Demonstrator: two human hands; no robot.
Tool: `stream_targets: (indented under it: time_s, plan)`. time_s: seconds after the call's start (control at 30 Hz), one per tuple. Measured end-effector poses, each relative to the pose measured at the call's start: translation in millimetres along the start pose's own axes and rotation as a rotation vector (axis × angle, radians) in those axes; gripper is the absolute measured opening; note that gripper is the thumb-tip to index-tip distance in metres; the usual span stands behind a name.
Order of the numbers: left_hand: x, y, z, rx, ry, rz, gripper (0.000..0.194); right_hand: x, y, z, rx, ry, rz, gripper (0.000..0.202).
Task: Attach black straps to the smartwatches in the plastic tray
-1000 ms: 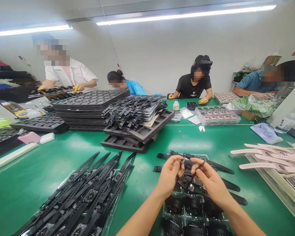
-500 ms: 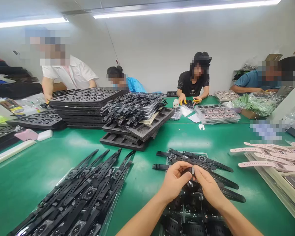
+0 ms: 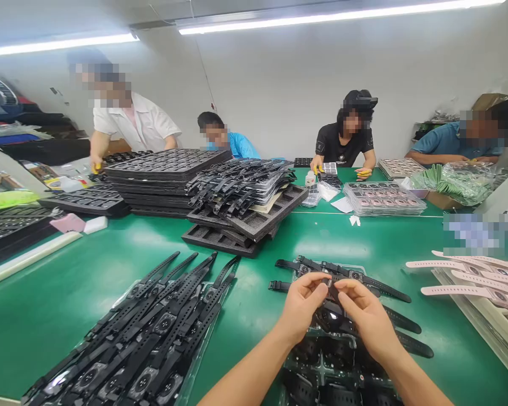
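Note:
My left hand (image 3: 303,304) and my right hand (image 3: 366,313) meet over a clear plastic tray (image 3: 322,369). Pinched between the fingertips of both is a black watch strap (image 3: 332,288), with a small shiny piece by the left thumb. A black smartwatch (image 3: 331,317) shows just below the fingers; whether that strap belongs to it I cannot tell. Curled black watches (image 3: 302,389) fill the near part of the tray. Beyond my hands, several watches with straps laid out flat (image 3: 385,288) stretch across its far end.
Black watches (image 3: 165,323) lie in another clear tray to the left. Pink-strapped watches (image 3: 461,290) rest on stacked trays at right. Black foam trays (image 3: 152,189) and a pile of watches (image 3: 241,186) stand further back. Several co-workers sit or stand across the green table (image 3: 122,248).
My fingertips have shifted on the strap, and my right hand's fingers are lifted and more spread. More of the smartwatch below shows. The view has swung slightly left; a co-worker opposite has raised a sheet.

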State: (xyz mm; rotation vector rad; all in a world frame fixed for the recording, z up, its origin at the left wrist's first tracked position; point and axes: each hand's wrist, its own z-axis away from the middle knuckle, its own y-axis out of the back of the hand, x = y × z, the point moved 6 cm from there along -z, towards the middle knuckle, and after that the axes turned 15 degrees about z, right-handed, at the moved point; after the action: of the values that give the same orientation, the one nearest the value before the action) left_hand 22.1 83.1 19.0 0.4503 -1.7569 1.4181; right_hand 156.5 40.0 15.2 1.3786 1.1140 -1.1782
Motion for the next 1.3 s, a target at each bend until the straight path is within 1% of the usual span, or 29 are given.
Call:
stream_targets:
  time_s: [0.07, 0.13, 0.23, 0.3, 0.37, 0.43, 0.53, 0.6, 0.67, 0.73, 0.9, 0.97, 1.07, 1.17, 1.3]
  plan:
    - [-2, -3.2, 1, -0.032, 0.028, 0.014, 0.038, 2, 2, 0, 0.027, -0.023, -0.066, 0.031]
    - [-2, -7.4, 3, -0.06, 0.04, 0.007, 0.039, 3, 0, 1, 0.016, -0.04, -0.136, 0.032]
    - [1, -13.1, 4, -0.099, 0.039, -0.074, 0.04, 5, -1, 3, 0.015, -0.065, -0.224, 0.036]
    - [2, -15.7, 4, -0.129, 0.05, -0.117, 0.043, 7, 0, 3, 0.024, -0.088, -0.235, 0.038]
    - [3, -16.9, 3, -0.152, 0.061, -0.122, 0.045, 9, 2, 4, 0.032, -0.104, -0.173, 0.04]
    - [5, -18.1, 3, -0.182, 0.077, -0.111, 0.044, 8, 4, 3, 0.022, -0.088, -0.087, 0.04]
    - [7, -21.7, 4, -0.253, 0.127, -0.126, 0.042, -2, 4, 2, -0.068, -0.009, 0.017, 0.038]
    - [7, -22.0, 4, -0.261, 0.144, -0.147, 0.042, -11, 4, 3, -0.111, 0.048, 0.089, 0.031]
    - [5, -19.9, 5, -0.229, 0.164, -0.143, 0.044, -18, 6, 2, -0.082, 0.078, 0.132, 0.024]
    - [-1, -18.1, 6, -0.214, 0.212, -0.115, 0.046, -21, 9, 0, -0.012, 0.078, 0.105, 0.028]
    - [-17, -18.1, 10, -0.267, 0.35, -0.042, 0.049, -25, 9, -11, 0.119, -0.079, -0.116, 0.034]
    - [-20, -17.9, 11, -0.261, 0.391, 0.034, 0.052, -31, 8, -16, 0.157, -0.096, -0.166, 0.036]
    - [-22, -17.5, 12, -0.243, 0.436, 0.127, 0.053, -37, 7, -20, 0.179, -0.101, -0.188, 0.038]
    - [-23, -18.0, 13, -0.252, 0.465, 0.179, 0.053, -35, 6, -23, 0.177, -0.108, -0.2, 0.038]
    - [-28, -17.9, 13, -0.263, 0.499, 0.209, 0.054, -31, 8, -21, 0.214, -0.109, -0.207, 0.038]
